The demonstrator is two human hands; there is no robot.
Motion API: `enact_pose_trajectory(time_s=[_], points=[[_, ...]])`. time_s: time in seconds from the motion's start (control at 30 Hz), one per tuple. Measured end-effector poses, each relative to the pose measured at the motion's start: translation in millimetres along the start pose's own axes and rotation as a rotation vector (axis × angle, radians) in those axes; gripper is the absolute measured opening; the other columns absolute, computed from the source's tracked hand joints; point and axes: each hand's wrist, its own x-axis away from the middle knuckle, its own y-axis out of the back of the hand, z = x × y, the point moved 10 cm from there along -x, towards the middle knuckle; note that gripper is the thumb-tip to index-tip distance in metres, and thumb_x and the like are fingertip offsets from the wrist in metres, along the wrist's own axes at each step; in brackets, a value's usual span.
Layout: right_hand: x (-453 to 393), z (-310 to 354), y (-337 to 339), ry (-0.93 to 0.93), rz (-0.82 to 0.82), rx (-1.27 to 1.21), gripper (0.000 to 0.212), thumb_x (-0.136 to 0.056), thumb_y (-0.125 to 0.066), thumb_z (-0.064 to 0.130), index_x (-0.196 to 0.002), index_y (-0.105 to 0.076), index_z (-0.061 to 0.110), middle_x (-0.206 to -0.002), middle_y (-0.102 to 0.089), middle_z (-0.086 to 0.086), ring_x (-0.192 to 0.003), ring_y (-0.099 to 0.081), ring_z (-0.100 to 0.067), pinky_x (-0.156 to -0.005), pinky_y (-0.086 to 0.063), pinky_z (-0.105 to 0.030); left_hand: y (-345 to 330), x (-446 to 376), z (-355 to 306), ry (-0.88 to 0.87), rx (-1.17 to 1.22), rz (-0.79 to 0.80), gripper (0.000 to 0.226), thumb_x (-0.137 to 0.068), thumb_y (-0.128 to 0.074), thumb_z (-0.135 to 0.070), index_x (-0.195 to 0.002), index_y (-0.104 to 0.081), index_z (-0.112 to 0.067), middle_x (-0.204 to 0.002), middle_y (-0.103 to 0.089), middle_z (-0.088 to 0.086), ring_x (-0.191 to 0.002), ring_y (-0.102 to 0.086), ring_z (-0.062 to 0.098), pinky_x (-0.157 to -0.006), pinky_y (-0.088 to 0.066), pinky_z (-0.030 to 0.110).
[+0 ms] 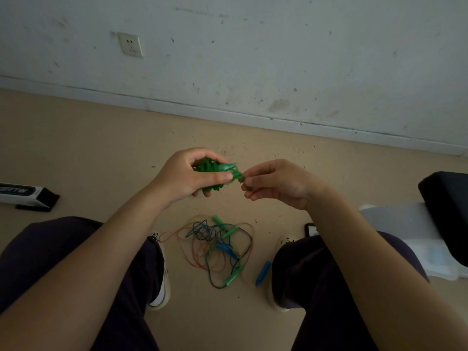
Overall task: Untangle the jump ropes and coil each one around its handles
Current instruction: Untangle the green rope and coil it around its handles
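My left hand (pixel 187 173) grips a green jump rope (pixel 215 169) bundled around its handles, held above the floor. My right hand (pixel 273 183) pinches the green rope's loose end at the bundle's right side. Below, between my feet, a tangle of jump ropes (pixel 217 247) lies on the tan floor: blue, orange and clear cords with green and blue handles mixed in. A single blue handle (pixel 263 273) lies at the tangle's right, beside my right shoe.
My knees in dark trousers frame the tangle on both sides. A black and white box (pixel 27 196) lies on the floor at the left. A phone (pixel 311 229) and a dark seat (pixel 445 211) over white sheets are at the right. The wall runs behind.
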Motion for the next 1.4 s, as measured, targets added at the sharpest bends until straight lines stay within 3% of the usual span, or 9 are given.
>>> enact_pose_trajectory(time_s=[0.13,0.3,0.5,0.63,0.77,0.87,0.97,1.17,1.4], points=[[-1.9,0.0,3.7,-0.001,-0.024,-0.037,0.022,-0.090,-0.060,-0.005,-0.110,-0.061,-0.012,-0.081,-0.065,-0.013,-0.065,-0.065,-0.015,-0.061,-0.056,-0.020,-5.0,0.7,-1.0,-0.008,-0.004,0.035,0.036,-0.063,-0.083,-0.042,-0.097,-0.073,-0.030,-0.078,-0.075,-0.006,-0.059,-0.069,0.017,-0.046,-0.047,0.023],[-2.6,-5.4,2.5,-0.030,-0.004,0.012,0.013,-0.090,-0.063,0.003,-0.102,-0.065,-0.002,-0.078,-0.063,-0.006,-0.069,-0.061,-0.013,-0.063,-0.055,-0.023,-5.0,0.0,-2.2,-0.024,0.001,0.045,0.038,-0.061,-0.082,-0.042,-0.096,-0.073,-0.032,-0.080,-0.075,-0.006,-0.060,-0.069,0.017,-0.047,-0.048,0.022],[1.8,-5.2,-3.0,-0.053,0.049,0.071,0.010,-0.092,-0.062,0.005,-0.100,-0.065,0.000,-0.061,-0.044,0.003,-0.053,-0.037,-0.008,-0.047,-0.033,-0.019,-8.3,-0.3,-0.1,-0.037,-0.011,0.073,0.037,-0.060,-0.083,-0.041,-0.095,-0.073,-0.031,-0.078,-0.074,-0.006,-0.060,-0.068,0.016,-0.049,-0.048,0.022],[4.4,-4.1,-2.5,-0.056,0.050,0.104,0.019,-0.090,-0.065,0.009,-0.105,-0.067,-0.003,-0.065,-0.049,-0.001,-0.052,-0.043,-0.009,-0.047,-0.040,-0.020,-7.9,-0.8,-0.3,-0.065,-0.008,0.076,0.036,-0.062,-0.084,-0.037,-0.096,-0.074,-0.029,-0.079,-0.075,-0.006,-0.061,-0.069,0.018,-0.051,-0.051,0.024],[4.1,-7.7,-1.2,-0.076,0.048,0.151,0.029,-0.087,-0.069,0.014,-0.108,-0.066,-0.006,-0.064,-0.051,-0.001,-0.051,-0.046,-0.009,-0.046,-0.042,-0.021,-13.9,0.7,-2.3,-0.083,-0.006,0.124,0.031,-0.070,-0.087,-0.020,-0.098,-0.074,-0.022,-0.079,-0.074,-0.004,-0.063,-0.069,0.015,-0.056,-0.054,0.021],[3.7,-8.6,0.2,-0.087,0.052,0.186,0.017,-0.084,-0.071,0.014,-0.095,-0.069,0.001,-0.063,-0.050,-0.002,-0.050,-0.044,-0.010,-0.044,-0.038,-0.021,-19.4,1.7,-2.7,-0.097,-0.021,0.169,0.039,-0.064,-0.086,-0.030,-0.100,-0.074,-0.022,-0.087,-0.076,0.001,-0.073,-0.072,0.028,-0.067,-0.061,0.034],[2.7,-5.1,5.2,-0.072,0.043,0.130,0.006,-0.087,-0.068,0.011,-0.084,-0.065,0.007,-0.063,-0.049,-0.002,-0.048,-0.042,-0.009,-0.043,-0.035,-0.020,-21.0,1.5,-2.6,-0.097,0.013,0.190,0.039,-0.063,-0.086,-0.028,-0.101,-0.075,-0.023,-0.089,-0.076,0.000,-0.073,-0.072,0.025,-0.069,-0.061,0.033],[-2.1,-12.3,-0.9,-0.081,0.006,-0.018,0.011,-0.092,-0.061,0.009,-0.082,-0.059,0.007,-0.065,-0.051,-0.003,-0.049,-0.044,-0.009,-0.043,-0.039,-0.019,-29.7,4.4,-5.3,-0.110,0.057,0.222,0.036,-0.064,-0.086,-0.022,-0.098,-0.075,-0.025,-0.092,-0.076,0.003,-0.080,-0.072,0.034,-0.072,-0.063,0.038],[-3.3,-14.2,-8.9,-0.085,0.060,-0.072,0.009,-0.097,-0.053,0.006,-0.090,-0.058,0.002,-0.062,-0.055,-0.002,-0.047,-0.041,-0.007,-0.042,-0.035,-0.018,-27.5,3.4,-7.3,-0.113,0.074,0.202,0.037,-0.064,-0.086,-0.023,-0.099,-0.075,-0.023,-0.087,-0.076,0.000,-0.071,-0.072,0.022,-0.069,-0.061,0.032]])
